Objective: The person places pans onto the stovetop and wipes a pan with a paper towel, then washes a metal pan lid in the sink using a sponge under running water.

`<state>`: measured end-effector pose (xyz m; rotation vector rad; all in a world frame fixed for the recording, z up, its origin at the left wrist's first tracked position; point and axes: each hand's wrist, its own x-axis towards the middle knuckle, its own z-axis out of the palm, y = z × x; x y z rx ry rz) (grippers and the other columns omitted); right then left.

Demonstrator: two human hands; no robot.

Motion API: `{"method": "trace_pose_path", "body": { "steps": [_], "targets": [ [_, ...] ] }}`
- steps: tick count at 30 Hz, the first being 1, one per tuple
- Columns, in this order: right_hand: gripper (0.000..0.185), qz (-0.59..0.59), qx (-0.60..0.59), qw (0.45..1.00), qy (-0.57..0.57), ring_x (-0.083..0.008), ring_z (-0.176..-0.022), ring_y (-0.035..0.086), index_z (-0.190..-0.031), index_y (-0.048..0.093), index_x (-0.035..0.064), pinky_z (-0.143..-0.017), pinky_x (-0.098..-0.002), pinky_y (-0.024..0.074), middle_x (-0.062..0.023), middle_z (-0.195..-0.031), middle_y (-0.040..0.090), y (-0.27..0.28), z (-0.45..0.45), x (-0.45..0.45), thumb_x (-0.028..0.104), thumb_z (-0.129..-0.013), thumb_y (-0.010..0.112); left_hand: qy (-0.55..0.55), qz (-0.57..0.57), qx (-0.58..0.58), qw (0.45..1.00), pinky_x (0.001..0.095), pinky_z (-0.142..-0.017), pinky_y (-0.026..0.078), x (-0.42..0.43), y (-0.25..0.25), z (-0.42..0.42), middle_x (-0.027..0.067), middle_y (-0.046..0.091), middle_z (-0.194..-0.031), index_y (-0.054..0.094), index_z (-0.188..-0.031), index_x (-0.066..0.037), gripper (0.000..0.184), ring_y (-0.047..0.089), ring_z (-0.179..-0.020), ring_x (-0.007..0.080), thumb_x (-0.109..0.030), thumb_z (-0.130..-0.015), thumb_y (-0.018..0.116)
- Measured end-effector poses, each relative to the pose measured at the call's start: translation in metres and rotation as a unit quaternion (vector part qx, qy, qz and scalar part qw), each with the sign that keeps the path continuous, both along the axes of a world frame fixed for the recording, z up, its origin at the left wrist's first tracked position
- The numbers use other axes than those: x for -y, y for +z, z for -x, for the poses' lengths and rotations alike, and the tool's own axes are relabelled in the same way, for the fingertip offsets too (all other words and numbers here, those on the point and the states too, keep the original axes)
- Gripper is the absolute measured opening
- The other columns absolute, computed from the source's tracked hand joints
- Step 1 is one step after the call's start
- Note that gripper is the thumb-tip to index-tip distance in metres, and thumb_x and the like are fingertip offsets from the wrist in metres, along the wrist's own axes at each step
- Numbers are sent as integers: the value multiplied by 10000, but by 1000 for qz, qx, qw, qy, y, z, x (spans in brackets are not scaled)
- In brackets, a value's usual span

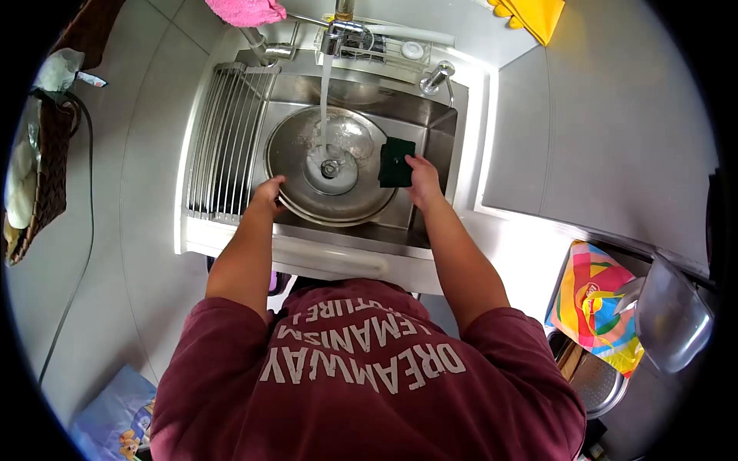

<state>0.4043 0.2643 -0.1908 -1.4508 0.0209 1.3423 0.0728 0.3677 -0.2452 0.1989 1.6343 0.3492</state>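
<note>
At the sink [440, 127], water runs from the faucet [338, 37] straight into a wide, round metal pan [330, 206], which sits inside the sink, its left rim near the roll-up drying rack [231, 146]. Main hazard, as I judge it: a wet rim slipping from the left hand [268, 194]; pan then tips or slides, knocks the sink wall, spills its water. Splash is the second risk, since the stream strikes near the pan's middle and could scatter toward the counter edge and the maroon T-shirt [354, 338]. Third: the dark green scouring pad [395, 165], pinched at one edge only, could fold or drop into the pan if soaked or dragged hard.

Hands. Left: partly curled, grasping the pan at its near-left rim; lower fingers mostly hidden, so firmness of hold cannot be told. Right hand [423, 181]: closed in a pinch on the pad's right edge, pad flat, overlapping the pan's right rim from this view. Touching or just above: cannot tell.
</note>
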Motion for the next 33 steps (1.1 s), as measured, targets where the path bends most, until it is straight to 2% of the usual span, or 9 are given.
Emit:
{"method": "trace_pose_path", "body": {
  "steps": [3, 10, 15, 16, 21, 26, 29, 32, 33],
  "targets": [
    [539, 21, 17, 999, 18, -218, -989, 583, -1341, 412, 31, -811, -349, 464, -95, -1170, 581, 20, -3, 4, 193, -864, 603, -151, 54, 26, 987, 491, -798, 521, -6, -40, 8, 100, 604, -937, 539, -923, -84, 138, 602, -901, 285, -129, -793, 543],
    [359, 5, 229, 960, 161, -259, -928, 615, -1109, 620, 11, -762, -380, 467, -131, -1034, 647, 10, -11, -22, 226, -824, 579, -78, -120, 39, 989, 454, -560, 561, 27, 75, -31, 112, 574, -774, 503, -947, -35, 165, 616, -660, 274, -77, -788, 513],
    [265, -36, 594, 739, 317, -348, -890, 595, -952, 656, 10, -779, -406, 480, -169, -928, 639, 45, 24, -69, 193, -787, 557, -53, -167, 65, 982, 366, -449, 522, 59, 137, -27, 108, 573, -761, 499, -955, 7, 202, 599, -575, 237, -61, -771, 542],
    [255, -60, 665, 677, 310, -363, -883, 587, -942, 655, 19, -782, -413, 482, -173, -930, 632, 43, 31, -79, 191, -782, 556, -34, -149, 79, 985, 276, -381, 407, 67, 156, -33, 46, 558, -714, 522, -944, -30, 180, 528, -490, 167, -42, -766, 543],
    [211, -181, 677, 639, 318, -327, -882, 601, -954, 644, 88, -800, -424, 489, -154, -971, 612, 12, 96, -102, 202, -807, 544, -15, -167, 157, 973, 238, -342, 371, 84, 151, -37, 33, 543, -652, 541, -850, -44, 86, 472, -411, 136, -50, -767, 563],
    [260, -278, 355, 659, 602, -344, -881, 607, -1053, 593, 77, -758, -427, 489, -147, -981, 615, 45, 116, -87, 170, -810, 593, 53, -160, 184, 968, 239, -369, 378, 77, 114, -16, 59, 563, -728, 525, -935, -8, 217, 514, -518, 140, -45, -732, 595],
    [316, -269, 513, 541, 610, -288, -982, 586, -1044, 571, 106, -794, -416, 488, -135, -999, 598, 23, 83, -111, 246, -778, 668, 40, -156, 197, 967, 236, -377, 366, 79, 123, -19, 58, 561, -726, 530, -922, -9, 208, 505, -510, 137, -35, -726, 596],
    [295, -72, 673, 516, 525, -339, -910, 586, -1031, 544, 115, -769, -437, 482, -135, -976, 594, 30, 113, -129, 103, -747, 622, 40, -155, 160, 974, 239, -383, 362, 81, 133, -31, 57, 559, -716, 535, -909, -7, 193, 500, -501, 137, -29, -725, 589],
    [292, -164, 636, 523, 543, -345, -916, 585, -1030, 548, 119, -773, -438, 482, -140, -995, 591, 31, 120, -124, 113, -748, 619, 47, -157, 142, 976, 241, -385, 362, 79, 138, -32, 56, 558, -713, 537, -905, -7, 188, 499, -498, 137, -28, -725, 586]
  ]
}}
